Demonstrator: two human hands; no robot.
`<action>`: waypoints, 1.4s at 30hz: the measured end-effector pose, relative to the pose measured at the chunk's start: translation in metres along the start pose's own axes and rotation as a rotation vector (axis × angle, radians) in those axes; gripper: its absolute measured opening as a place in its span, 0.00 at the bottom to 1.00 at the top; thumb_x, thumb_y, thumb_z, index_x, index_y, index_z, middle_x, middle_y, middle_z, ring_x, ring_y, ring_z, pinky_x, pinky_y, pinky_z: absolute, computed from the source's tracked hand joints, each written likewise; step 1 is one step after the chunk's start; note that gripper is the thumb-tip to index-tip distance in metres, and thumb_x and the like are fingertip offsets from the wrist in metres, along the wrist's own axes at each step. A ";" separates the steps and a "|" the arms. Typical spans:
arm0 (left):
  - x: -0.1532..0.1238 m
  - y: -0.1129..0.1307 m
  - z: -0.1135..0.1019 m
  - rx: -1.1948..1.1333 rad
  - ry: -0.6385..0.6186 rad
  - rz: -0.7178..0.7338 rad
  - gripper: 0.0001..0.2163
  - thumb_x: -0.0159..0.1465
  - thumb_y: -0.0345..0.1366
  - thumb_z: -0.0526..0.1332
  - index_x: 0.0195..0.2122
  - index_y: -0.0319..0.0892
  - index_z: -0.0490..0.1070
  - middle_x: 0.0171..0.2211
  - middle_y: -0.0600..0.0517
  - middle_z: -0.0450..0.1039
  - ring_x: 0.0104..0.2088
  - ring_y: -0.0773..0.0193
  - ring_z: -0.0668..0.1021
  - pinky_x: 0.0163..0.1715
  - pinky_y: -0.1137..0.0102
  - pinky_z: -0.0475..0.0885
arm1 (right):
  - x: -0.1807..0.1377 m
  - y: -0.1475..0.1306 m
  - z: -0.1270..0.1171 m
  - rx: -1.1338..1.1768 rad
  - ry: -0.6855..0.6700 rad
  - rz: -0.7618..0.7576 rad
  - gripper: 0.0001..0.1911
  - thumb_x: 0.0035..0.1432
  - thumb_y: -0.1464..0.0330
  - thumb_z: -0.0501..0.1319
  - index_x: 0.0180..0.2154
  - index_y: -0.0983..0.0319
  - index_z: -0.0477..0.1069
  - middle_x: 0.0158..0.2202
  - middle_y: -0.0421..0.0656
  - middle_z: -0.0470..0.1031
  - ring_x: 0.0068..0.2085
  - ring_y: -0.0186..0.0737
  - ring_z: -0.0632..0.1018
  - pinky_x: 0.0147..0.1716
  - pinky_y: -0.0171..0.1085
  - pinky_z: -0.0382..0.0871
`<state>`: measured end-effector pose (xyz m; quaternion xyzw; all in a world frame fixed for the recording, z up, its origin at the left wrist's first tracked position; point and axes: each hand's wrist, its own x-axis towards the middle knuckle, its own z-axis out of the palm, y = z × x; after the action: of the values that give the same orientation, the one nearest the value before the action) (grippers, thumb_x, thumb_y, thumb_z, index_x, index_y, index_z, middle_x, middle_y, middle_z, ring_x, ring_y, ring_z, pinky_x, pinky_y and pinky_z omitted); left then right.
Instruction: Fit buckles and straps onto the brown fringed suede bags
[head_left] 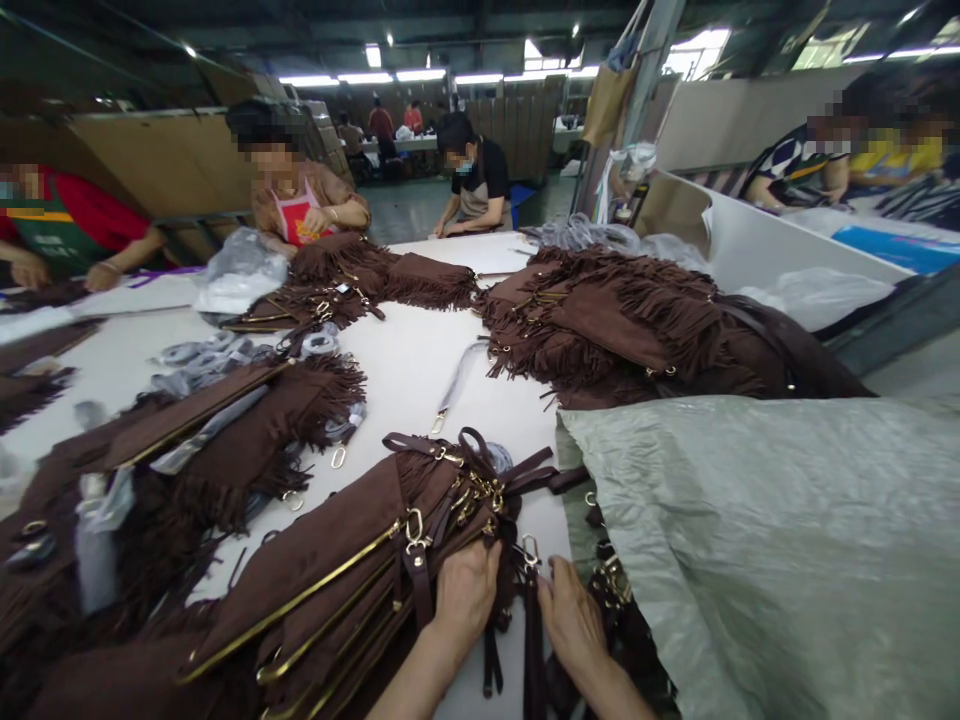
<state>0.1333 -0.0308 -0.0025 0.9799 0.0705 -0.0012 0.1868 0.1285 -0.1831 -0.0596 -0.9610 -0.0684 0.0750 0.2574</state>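
Observation:
My left hand (pixel 465 592) rests knuckles-up on a stack of brown suede fringed bags (pixel 322 580) with brass zippers, its fingers curled round the dark brown straps (pixel 420 575) at the stack's right end. My right hand (pixel 571 612) is just to the right, fingers pinched on a brown strap (pixel 531 640) that carries a brass clasp (pixel 529 548). Several straps hang down between the two hands toward the table's near edge.
Further piles of brown fringed bags lie at the left (pixel 225 430), back centre (pixel 352 280) and right (pixel 637 330) of the white table (pixel 412 370). A large grey-green plastic sack (pixel 780 540) fills the right foreground. Other people work along the far side and right.

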 end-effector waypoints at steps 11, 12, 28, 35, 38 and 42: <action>-0.005 0.000 -0.015 -0.169 -0.207 -0.052 0.13 0.62 0.32 0.47 0.27 0.40 0.70 0.26 0.51 0.72 0.28 0.66 0.73 0.29 0.73 0.61 | 0.023 -0.002 0.002 0.281 -0.052 0.130 0.07 0.49 0.69 0.51 0.31 0.64 0.64 0.24 0.42 0.70 0.27 0.39 0.73 0.28 0.34 0.65; -0.005 0.002 -0.017 -0.191 -0.220 -0.087 0.13 0.61 0.32 0.48 0.25 0.40 0.70 0.24 0.51 0.71 0.27 0.66 0.73 0.29 0.73 0.60 | 0.019 0.001 0.000 0.317 -0.062 0.122 0.08 0.49 0.68 0.51 0.31 0.64 0.65 0.23 0.41 0.69 0.27 0.38 0.73 0.27 0.34 0.66; -0.003 0.002 -0.009 -0.673 -0.350 -0.285 0.12 0.51 0.40 0.54 0.19 0.37 0.69 0.16 0.55 0.63 0.21 0.68 0.66 0.23 0.73 0.56 | -0.010 -0.039 -0.023 1.067 -0.494 0.060 0.29 0.51 0.60 0.51 0.52 0.66 0.51 0.22 0.36 0.64 0.21 0.35 0.69 0.20 0.35 0.65; 0.000 0.005 -0.012 -0.498 -0.369 -0.336 0.11 0.51 0.35 0.55 0.14 0.38 0.63 0.13 0.58 0.55 0.19 0.70 0.61 0.21 0.72 0.53 | -0.022 -0.039 -0.006 0.313 -0.116 -0.348 0.17 0.58 0.70 0.43 0.47 0.65 0.60 0.37 0.50 0.71 0.39 0.43 0.75 0.35 0.40 0.71; -0.002 0.006 -0.012 -0.456 -0.372 -0.325 0.12 0.52 0.34 0.55 0.13 0.39 0.61 0.13 0.58 0.55 0.19 0.70 0.62 0.21 0.72 0.54 | -0.024 -0.042 0.002 0.131 -0.012 -0.370 0.15 0.57 0.73 0.43 0.44 0.65 0.61 0.31 0.47 0.71 0.31 0.41 0.76 0.27 0.37 0.71; -0.015 -0.002 -0.007 -0.361 -0.249 -0.136 0.13 0.60 0.33 0.46 0.26 0.38 0.68 0.25 0.51 0.69 0.29 0.65 0.71 0.32 0.71 0.65 | -0.019 -0.030 -0.001 0.128 0.031 -0.281 0.15 0.57 0.74 0.41 0.42 0.64 0.61 0.32 0.47 0.72 0.33 0.40 0.76 0.29 0.36 0.71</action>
<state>0.1177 -0.0288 0.0042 0.9159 0.1118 -0.1219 0.3658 0.1072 -0.1613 -0.0418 -0.9246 -0.1934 0.0276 0.3270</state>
